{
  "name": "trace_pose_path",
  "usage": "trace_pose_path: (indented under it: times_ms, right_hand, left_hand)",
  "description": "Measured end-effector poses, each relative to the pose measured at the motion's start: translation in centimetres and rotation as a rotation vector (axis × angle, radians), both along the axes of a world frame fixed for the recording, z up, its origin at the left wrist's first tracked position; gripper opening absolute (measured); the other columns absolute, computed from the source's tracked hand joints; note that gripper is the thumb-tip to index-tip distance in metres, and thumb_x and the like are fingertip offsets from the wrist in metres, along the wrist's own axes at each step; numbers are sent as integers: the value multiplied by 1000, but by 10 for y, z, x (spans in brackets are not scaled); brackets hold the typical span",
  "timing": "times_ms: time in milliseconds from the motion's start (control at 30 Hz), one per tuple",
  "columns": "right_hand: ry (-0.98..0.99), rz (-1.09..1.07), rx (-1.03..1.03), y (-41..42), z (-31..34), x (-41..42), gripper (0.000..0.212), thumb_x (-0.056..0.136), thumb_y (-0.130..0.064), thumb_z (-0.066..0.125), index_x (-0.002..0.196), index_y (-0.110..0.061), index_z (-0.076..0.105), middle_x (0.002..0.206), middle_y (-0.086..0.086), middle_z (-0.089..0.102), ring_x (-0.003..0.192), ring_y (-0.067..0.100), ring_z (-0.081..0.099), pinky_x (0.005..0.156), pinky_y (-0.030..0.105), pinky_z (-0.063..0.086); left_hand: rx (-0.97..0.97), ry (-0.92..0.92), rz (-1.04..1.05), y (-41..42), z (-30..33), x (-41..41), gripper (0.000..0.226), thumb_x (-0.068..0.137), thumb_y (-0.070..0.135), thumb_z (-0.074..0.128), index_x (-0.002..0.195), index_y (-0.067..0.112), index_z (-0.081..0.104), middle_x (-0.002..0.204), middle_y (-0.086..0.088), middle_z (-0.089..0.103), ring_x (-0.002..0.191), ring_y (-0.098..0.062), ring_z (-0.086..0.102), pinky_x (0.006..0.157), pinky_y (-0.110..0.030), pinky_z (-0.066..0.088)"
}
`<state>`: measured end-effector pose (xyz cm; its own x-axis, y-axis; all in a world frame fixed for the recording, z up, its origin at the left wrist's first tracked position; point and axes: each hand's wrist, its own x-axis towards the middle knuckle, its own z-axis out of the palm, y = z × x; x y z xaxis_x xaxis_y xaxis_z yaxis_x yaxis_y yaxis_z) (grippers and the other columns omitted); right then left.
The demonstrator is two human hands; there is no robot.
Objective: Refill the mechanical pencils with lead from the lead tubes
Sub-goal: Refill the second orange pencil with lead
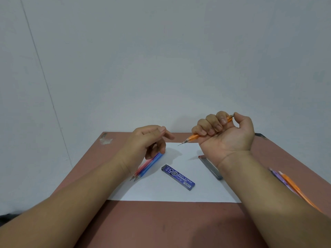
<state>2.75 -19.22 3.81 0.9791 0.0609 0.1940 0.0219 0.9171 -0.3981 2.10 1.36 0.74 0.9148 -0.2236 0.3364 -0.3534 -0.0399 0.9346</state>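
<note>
Mechanical pencils are lying in two groups, and one is in your grasp. Your right hand is gripping the orange pencil in a closed fist, palm turned toward you; your fingers are curling tightly around the barrel, and your thumb is resting against the cap end. The pencil tip is pointing down and to the left, hovering above the white paper sheet without touching it.

Your left hand is hovering above the sheet's left portion, fingers loosely curled and slightly apart, holding nothing. Beneath that hand, the pink and blue pencils are lying side by side on the sheet's left edge, tips pointing toward you.

Near the centre of the sheet, the blue lead tube, printed with "PENCIL LEAD", is lying flat at a diagonal. On the sheet's right portion, the grey lead tube is lying flat, partly hidden by your right wrist.

To the right of the sheet, the purple and orange pencils are lying on the brown surface, partly covered by your right forearm.
</note>
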Motion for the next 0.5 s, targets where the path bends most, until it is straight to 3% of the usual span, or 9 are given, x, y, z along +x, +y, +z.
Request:
trace_pose_path:
  times_ms: [500]
  right_hand:
    - [1, -3, 2, 0, 0, 1, 37, 90, -41, 36, 62, -16, 32, 62, -1, 21, 54, 19, 20, 56, 28, 24]
  left_hand:
    - [26, 21, -22, 1, 0, 0, 43, 92, 45, 49, 91, 14, 79, 65, -12, 59, 56, -20, 40, 52, -28, 30]
